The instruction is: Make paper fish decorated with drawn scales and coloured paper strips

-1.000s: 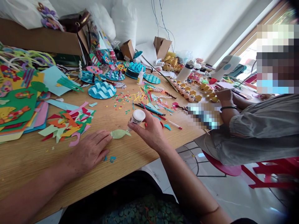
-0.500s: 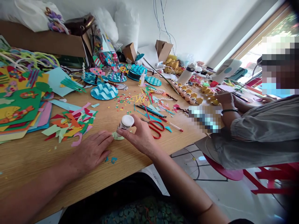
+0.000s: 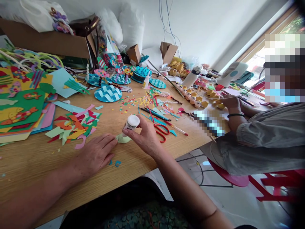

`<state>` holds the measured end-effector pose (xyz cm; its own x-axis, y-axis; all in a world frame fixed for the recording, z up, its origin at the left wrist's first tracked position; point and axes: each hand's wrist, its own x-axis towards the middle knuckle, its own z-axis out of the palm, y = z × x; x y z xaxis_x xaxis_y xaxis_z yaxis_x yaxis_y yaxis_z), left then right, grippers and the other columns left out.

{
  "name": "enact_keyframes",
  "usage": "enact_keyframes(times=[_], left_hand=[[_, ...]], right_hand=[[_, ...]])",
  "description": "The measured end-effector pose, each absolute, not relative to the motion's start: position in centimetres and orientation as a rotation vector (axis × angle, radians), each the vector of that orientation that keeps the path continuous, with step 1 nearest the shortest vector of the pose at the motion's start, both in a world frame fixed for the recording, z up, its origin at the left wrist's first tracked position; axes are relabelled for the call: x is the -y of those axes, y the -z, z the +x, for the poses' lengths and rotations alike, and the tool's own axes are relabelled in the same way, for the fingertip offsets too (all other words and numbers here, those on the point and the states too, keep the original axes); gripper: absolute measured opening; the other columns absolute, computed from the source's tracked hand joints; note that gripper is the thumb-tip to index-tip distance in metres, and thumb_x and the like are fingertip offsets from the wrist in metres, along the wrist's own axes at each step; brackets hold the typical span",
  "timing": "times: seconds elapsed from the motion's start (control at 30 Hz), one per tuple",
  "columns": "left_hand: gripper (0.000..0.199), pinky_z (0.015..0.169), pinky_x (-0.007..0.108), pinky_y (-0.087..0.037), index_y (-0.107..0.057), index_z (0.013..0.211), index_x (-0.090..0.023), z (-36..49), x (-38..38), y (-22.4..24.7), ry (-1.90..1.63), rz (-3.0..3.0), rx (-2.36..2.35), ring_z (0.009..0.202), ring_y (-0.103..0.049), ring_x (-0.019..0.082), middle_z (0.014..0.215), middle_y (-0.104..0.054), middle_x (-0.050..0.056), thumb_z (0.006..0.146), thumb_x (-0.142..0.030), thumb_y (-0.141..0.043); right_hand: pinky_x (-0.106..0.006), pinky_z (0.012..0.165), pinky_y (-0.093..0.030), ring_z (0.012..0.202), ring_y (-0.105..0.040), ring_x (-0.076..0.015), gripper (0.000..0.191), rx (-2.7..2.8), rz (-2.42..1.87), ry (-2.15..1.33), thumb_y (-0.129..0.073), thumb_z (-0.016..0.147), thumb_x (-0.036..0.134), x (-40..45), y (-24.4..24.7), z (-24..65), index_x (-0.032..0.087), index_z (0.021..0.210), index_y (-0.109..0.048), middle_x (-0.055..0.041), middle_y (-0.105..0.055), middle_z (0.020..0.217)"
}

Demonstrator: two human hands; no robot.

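Note:
In my right hand [image 3: 145,135] is a small white bottle [image 3: 131,123], tilted with its broad round end up and its lower end over a pale green paper piece [image 3: 124,138]. The bottle's lower tip is hidden. My left hand [image 3: 98,155] lies on the table, its fingertips touching the left end of that paper; its fingers are stretched out side by side. Small blue paper bits [image 3: 118,163] lie to the right of my left hand, near the table's front edge.
Paper scraps [image 3: 74,125] and stacked colored sheets [image 3: 23,114] lie left. Red-handled scissors [image 3: 162,131], pens [image 3: 156,115] and blue wave discs [image 3: 108,93] lie beyond my hands. A person in a grey sleeve [image 3: 267,127] works at the right, near a white bottle [image 3: 192,76].
My right hand and its bottle have shifted slightly right over the green paper, showing more of the paper's middle. The whole view has also moved a little. My left hand keeps its place on the paper.

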<state>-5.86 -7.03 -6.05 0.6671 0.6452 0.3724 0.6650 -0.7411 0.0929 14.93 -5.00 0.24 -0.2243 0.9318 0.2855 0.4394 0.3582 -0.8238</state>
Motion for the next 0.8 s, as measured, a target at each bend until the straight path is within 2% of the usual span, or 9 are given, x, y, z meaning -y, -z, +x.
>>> enact_keyframes(times=[0.13, 0.4, 0.57, 0.7, 0.8], left_hand=[[0.033, 0.090, 0.040, -0.046, -0.057, 0.110, -0.016, -5.9, 7.0, 5.4, 0.573, -2.841, 1.126, 0.107, -0.055, 0.025, 0.114, -0.061, 0.011, 0.089, -0.032, -0.038], [0.036, 0.094, 0.038, -0.044, -0.058, 0.116, -0.019, -6.4, 7.0, 6.3, 0.624, -2.804, 1.166, 0.108, -0.055, 0.024, 0.119, -0.059, 0.010, 0.089, -0.036, -0.040], [0.038, 0.094, 0.034, -0.045, -0.056, 0.119, -0.021, -6.6, 6.7, 6.0, 0.690, -2.782, 1.115, 0.107, -0.057, 0.022, 0.118, -0.061, 0.009, 0.089, -0.039, -0.042], [0.038, 0.095, 0.036, -0.046, -0.053, 0.121, -0.021, -6.9, 6.4, 5.1, 0.791, -2.765, 1.106, 0.108, -0.057, 0.023, 0.118, -0.061, 0.008, 0.088, -0.038, -0.046], [0.040, 0.088, 0.034, -0.051, -0.047, 0.126, -0.026, -6.8, 6.3, 4.4, 0.861, -2.860, 1.272, 0.106, -0.059, 0.022, 0.119, -0.061, 0.006, 0.087, -0.036, -0.048]], right_hand=[[-0.027, 0.074, -0.044, 0.078, -0.057, -0.0133, 0.028, 1.456, -1.036, -1.011, -0.068, 0.069, 0.038, 4.3, 0.2, 16.3, 0.019, 0.084, -0.055, 0.0004, -0.062, 0.082], [-0.021, 0.059, -0.047, 0.068, -0.057, -0.0100, 0.033, 0.733, -0.909, -1.361, -0.073, 0.061, 0.039, 3.3, 0.5, 17.6, 0.020, 0.082, -0.055, 0.0011, -0.061, 0.078], [-0.021, 0.058, -0.051, 0.059, -0.057, -0.0073, 0.030, 0.523, -0.788, -1.522, -0.074, 0.060, 0.027, 3.3, 0.5, 17.5, 0.020, 0.079, -0.053, 0.0046, -0.062, 0.072], [-0.023, 0.061, -0.053, 0.062, -0.060, -0.0082, 0.032, 0.441, -0.659, -1.609, -0.074, 0.060, 0.020, 3.7, 0.6, 17.1, 0.021, 0.081, -0.051, 0.0060, -0.064, 0.074], [-0.023, 0.063, -0.054, 0.066, -0.061, -0.0091, 0.032, 0.380, -0.597, -1.698, -0.075, 0.057, 0.016, 4.5, 0.3, 16.2, 0.020, 0.079, -0.053, 0.0054, -0.063, 0.074]])
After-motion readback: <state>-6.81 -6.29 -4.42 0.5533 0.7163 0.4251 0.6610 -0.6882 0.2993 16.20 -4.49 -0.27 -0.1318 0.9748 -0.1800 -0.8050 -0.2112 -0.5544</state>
